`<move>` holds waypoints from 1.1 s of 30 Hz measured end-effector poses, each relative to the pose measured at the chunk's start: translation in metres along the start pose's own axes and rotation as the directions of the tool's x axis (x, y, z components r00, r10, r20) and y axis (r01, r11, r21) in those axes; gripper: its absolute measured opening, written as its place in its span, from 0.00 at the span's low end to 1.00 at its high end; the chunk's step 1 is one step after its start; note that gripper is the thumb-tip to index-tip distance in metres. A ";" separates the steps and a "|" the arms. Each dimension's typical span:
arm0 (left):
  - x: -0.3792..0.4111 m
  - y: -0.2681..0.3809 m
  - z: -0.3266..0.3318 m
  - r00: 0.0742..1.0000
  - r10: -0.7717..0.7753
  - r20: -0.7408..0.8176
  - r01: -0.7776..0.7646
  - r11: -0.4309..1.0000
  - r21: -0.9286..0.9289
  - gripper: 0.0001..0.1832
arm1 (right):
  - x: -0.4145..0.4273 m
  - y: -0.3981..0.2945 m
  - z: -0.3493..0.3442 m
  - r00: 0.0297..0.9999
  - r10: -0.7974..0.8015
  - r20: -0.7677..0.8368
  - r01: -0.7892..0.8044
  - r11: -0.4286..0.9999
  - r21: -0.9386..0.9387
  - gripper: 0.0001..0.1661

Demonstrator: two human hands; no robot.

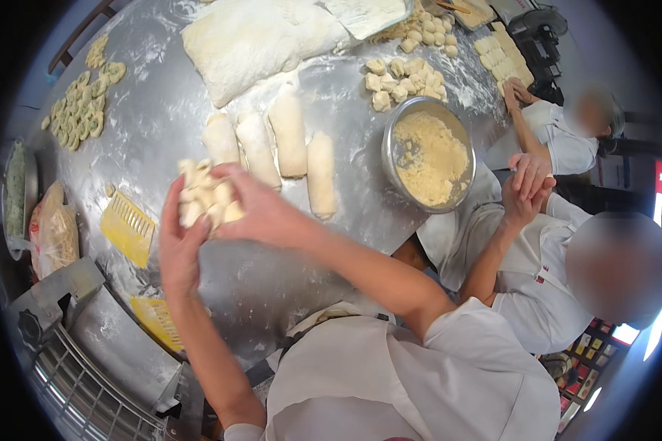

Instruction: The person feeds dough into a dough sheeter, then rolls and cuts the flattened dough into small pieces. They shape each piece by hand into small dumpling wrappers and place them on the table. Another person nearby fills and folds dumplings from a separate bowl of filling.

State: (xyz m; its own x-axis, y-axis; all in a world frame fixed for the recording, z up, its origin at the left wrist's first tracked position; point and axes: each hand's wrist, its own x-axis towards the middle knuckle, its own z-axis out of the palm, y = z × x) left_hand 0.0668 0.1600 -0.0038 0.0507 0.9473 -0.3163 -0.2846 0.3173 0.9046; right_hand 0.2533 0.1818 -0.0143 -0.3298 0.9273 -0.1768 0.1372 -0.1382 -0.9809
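Between my left hand (182, 248) and my right hand (259, 212) is a cluster of small pale dough pieces (207, 195), gripped from both sides above the metal table (243, 292). Just beyond my hands lie several floured dough rolls (289, 135). Farther back, a large floured dough sheet (254, 47) covers part of the table. A steel bowl (387, 149) holds yellow crumbly filling (433, 157) to the right. Behind the bowl sit dough lumps (405, 80). To the left of my hands rests a yellow plastic dough scraper (127, 227).
A second yellow scraper (157, 322) lies near a metal machine with a wire guard (88, 397) at lower left. Green-flecked dough pieces (80, 110), a plastic bag (55, 234) and a tray (30, 193) line the left side. Two co-workers stand at right, one with hands together (527, 187).
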 end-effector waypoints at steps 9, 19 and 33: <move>0.109 -0.058 0.190 0.979 0.024 0.204 -0.151 0.759 0.634 0.29 | -0.017 -0.045 -0.217 0.892 -0.165 -0.421 -0.331 0.396 -0.857 0.27; -0.053 -0.098 0.098 0.936 -0.118 -0.332 0.230 0.919 0.321 0.13 | -0.031 0.060 -0.121 0.913 0.031 -0.408 -0.302 0.722 -0.622 0.45; -0.153 -0.141 0.062 0.901 -0.296 -0.317 0.289 0.955 -0.071 0.14 | -0.071 0.086 -0.082 0.833 0.058 -0.550 -0.145 0.983 -0.115 0.38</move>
State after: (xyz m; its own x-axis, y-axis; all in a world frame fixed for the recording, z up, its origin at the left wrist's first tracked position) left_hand 0.1583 -0.0270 -0.0650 -0.1734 0.7454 -0.6437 -0.3252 0.5736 0.7518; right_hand 0.3652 0.1324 -0.0792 0.2466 0.9558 -0.1598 0.2905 -0.2302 -0.9288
